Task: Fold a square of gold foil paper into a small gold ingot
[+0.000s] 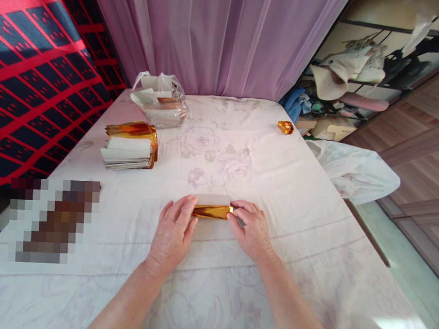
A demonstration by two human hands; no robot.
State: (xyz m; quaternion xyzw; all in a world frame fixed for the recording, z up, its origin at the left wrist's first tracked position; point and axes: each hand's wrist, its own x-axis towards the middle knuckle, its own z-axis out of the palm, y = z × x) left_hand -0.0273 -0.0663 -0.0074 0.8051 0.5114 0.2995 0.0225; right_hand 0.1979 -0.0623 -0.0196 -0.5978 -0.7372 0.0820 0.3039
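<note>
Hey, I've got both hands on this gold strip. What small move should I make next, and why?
I'd probably keep the left hand at its end and run the right hand along the gold strip, pressing it flat: the hands touch opposite ends, while its middle lies uncovered.

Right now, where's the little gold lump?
In the head view, the gold lump is on the far right of the table, near its edge, beyond the right hand.

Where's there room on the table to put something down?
There's bare room between the right hand and gold lump, and between that lump and the paper stack. It's crowded back left around stack and plastic bag, and around the gold paper.
</note>
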